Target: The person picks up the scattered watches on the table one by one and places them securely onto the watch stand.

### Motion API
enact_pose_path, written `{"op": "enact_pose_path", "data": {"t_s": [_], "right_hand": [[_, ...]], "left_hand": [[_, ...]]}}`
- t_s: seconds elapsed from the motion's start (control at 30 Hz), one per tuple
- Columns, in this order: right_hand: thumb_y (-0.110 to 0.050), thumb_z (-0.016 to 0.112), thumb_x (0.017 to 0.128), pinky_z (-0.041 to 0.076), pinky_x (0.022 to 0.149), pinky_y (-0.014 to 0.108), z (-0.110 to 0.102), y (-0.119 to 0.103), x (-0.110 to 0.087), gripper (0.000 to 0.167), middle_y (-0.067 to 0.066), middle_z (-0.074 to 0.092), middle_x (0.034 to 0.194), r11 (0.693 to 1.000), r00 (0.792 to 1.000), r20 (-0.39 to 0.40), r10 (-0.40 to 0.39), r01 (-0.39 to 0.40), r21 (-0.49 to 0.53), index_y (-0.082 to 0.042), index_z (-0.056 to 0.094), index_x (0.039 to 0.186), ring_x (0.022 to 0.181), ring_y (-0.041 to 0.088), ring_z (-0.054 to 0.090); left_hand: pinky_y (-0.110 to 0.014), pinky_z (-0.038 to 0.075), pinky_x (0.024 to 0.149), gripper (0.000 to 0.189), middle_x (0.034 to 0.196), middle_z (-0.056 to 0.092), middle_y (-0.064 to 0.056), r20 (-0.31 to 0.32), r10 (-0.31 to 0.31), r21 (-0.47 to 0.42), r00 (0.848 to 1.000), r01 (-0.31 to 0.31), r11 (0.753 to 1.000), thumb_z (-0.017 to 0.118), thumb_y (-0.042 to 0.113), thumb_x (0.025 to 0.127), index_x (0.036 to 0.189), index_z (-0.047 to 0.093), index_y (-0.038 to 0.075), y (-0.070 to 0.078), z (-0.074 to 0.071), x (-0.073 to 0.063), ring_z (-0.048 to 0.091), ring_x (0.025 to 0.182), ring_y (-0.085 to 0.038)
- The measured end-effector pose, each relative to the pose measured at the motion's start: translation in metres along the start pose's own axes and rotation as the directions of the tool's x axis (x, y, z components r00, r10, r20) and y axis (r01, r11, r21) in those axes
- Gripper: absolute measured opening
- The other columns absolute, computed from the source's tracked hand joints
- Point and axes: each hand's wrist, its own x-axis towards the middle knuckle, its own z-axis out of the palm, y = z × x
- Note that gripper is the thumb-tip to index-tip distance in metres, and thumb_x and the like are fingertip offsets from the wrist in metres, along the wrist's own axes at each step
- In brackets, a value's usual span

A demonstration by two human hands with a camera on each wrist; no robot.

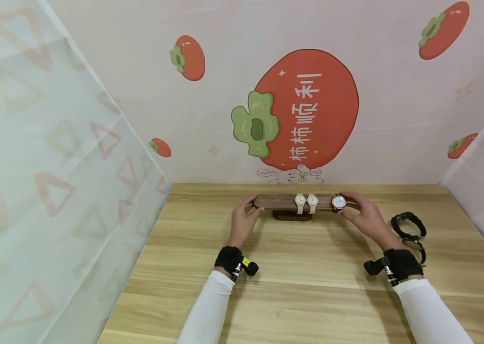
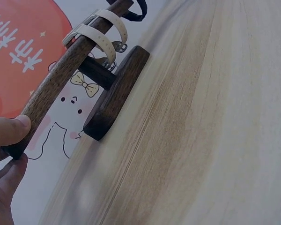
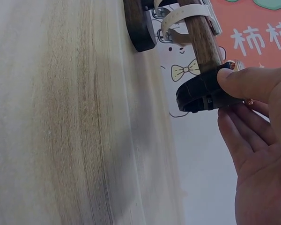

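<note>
A dark wooden watch stand point(image 1: 275, 202) stands at the back of the table, its bar raised on a short post over a wooden base point(image 2: 117, 93). My left hand point(image 1: 243, 220) pinches the bar's left end between thumb and fingers. Two watches with cream straps, one point(image 1: 300, 202) beside the other point(image 1: 312, 202), hang round the bar right of its middle. Near the right end, a white-dialled watch with a black strap point(image 3: 203, 91) loops round the bar. My right hand point(image 1: 366, 219) grips this watch, thumb on the strap and fingers at its other side.
Two dark watches lie on the table to the right: a black one point(image 1: 408, 225) and, by my right wrist, another point(image 1: 415, 247) partly covered by the wrist band. Behind the stand rises a wall sheet point(image 1: 388, 157) printed with persimmons; another sheet point(image 1: 74, 191) borders the left.
</note>
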Motion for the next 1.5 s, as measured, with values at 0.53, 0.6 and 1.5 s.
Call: {"op": "enact_pose_path", "data": {"t_s": [0.53,0.6,1.5], "right_hand": [[0.002,0.073,0.099,0.051,0.109,0.059,0.004,0.005,0.006,0.062,0.035,0.05,0.153,0.999,0.995,0.094,-0.025,0.028,-0.032,0.009,0.047,0.154,0.133,0.056,0.057],[0.003,0.072,0.099,0.051,0.109,0.06,0.004,0.006,0.007,0.061,0.035,0.05,0.153,0.999,0.995,0.098,-0.024,0.027,-0.031,0.009,0.047,0.155,0.133,0.056,0.057],[0.004,0.07,0.1,0.05,0.111,0.06,0.007,0.006,0.011,0.063,0.035,0.045,0.158,0.999,0.99,0.136,-0.044,0.045,-0.008,0.008,0.044,0.158,0.136,0.056,0.054]], "left_hand": [[-0.034,0.055,0.113,0.053,0.147,0.061,-0.015,0.011,-0.006,0.021,1.0,0.005,1.0,0.079,0.009,0.096,0.146,0.063,0.003,-0.004,0.002,-0.001,0.062,0.137,-0.031],[-0.033,0.055,0.113,0.053,0.147,0.061,-0.015,0.011,-0.009,0.022,1.0,0.008,1.0,0.079,0.009,0.096,0.146,0.063,0.004,-0.004,0.002,-0.001,0.062,0.137,-0.031],[-0.033,0.055,0.112,0.052,0.145,0.063,-0.014,-0.006,-0.019,0.001,1.0,0.019,1.0,0.08,0.011,0.095,0.145,0.065,0.008,-0.006,0.002,0.0,0.063,0.136,-0.031]]}}
